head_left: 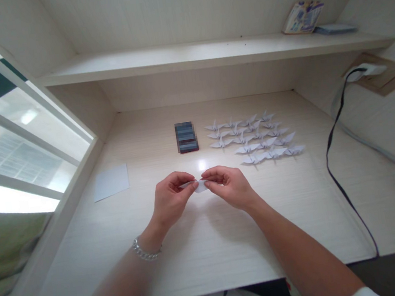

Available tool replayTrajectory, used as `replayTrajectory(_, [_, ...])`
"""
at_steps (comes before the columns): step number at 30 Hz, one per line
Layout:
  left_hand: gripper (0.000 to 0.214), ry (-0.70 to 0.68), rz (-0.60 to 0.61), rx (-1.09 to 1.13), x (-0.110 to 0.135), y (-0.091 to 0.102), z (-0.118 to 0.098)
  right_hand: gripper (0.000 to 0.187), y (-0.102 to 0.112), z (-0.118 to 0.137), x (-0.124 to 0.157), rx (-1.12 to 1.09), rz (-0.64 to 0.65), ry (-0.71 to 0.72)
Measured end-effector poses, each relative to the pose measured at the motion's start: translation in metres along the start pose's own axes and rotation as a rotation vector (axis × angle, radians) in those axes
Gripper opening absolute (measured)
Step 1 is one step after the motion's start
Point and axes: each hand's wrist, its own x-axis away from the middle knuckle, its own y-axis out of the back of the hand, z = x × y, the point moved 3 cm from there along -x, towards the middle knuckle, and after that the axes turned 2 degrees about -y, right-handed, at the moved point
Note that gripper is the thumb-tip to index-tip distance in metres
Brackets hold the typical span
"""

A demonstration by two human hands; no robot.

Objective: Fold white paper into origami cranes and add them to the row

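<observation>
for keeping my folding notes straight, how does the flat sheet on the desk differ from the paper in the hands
The sheet of paper lies flat and unfolded on the desk, while the folded paper is creased into a small shape. The sheet rests untouched; the folded paper is pinched between the left hand and right hand, above the desk. Both are pale paper.

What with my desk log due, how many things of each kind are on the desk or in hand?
Paper cranes: about 18, some overlapping
Loose pale paper sheet: 1
Pixelated stack: 1
Black cable: 1
Small folded paper piece: 1
Total: about 22
</observation>
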Motion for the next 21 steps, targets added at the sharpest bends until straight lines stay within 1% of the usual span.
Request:
replayTrajectory(5, [0.016, -0.008, -0.001, -0.009, 0.0013, 0.0004, -0.0006, 0.017, -0.0016, -0.0038, -0.0003, -0.115, 0.004, -0.059])
replayTrajectory(11, [0.017, -0.016, -0.007, -0.042, 0.0013, 0.0016, -0.0016, 0.017, -0.0019, -0.0044, -0.0011, -0.193, 0.048, -0.109])
replayTrajectory(13, [0.017, -0.012, -0.009, -0.033, 0.0013, 0.0013, -0.0018, 0.017, -0.0019, -0.0033, -0.001, -0.193, 0.054, -0.103])
replayTrajectory(17, [0.018, -0.01, 0.005, -0.018, 0.0024, -0.0006, -0.0015, 0.024, -0.004, -0.0015, -0.0007, -0.161, 0.041, -0.072])
replayTrajectory(21, [0.018, -0.006, 0.024, -0.013, 0.0032, -0.0022, -0.0005, 0.019, -0.005, -0.0025, -0.0012, -0.101, -0.015, -0.06])
